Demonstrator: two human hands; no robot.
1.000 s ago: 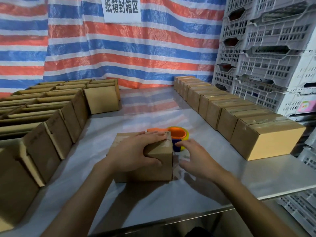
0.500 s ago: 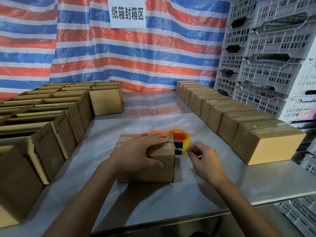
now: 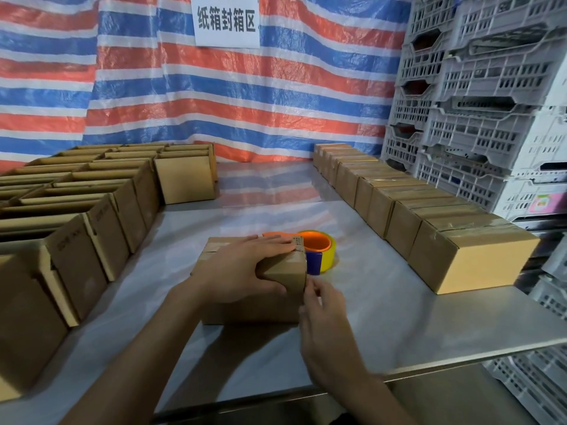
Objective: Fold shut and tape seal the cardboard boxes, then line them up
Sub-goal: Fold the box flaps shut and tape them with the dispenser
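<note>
A small brown cardboard box (image 3: pixel 245 311) stands closed on the steel table (image 3: pixel 399 326) in front of me. My left hand (image 3: pixel 242 271) lies over its top, fingers across the flaps and thumb curled over the front face. At the box's right edge my right hand (image 3: pixel 322 305) has its fingertips pinched together against the side, on what looks like a tape end. Just behind the box sits a tape dispenser (image 3: pixel 319 250) with an orange core, a yellowish roll and a blue body.
A row of sealed boxes (image 3: pixel 472 256) runs along the right side of the table, back to the tarp wall. Open-topped boxes (image 3: pixel 76 216) crowd the left side. Grey plastic crates (image 3: pixel 478 87) are stacked at the right. The table's front edge is close to me.
My right hand came back from beside the tape dispenser toward me and now pinches at the box's right edge. The left hand stayed on the box top.
</note>
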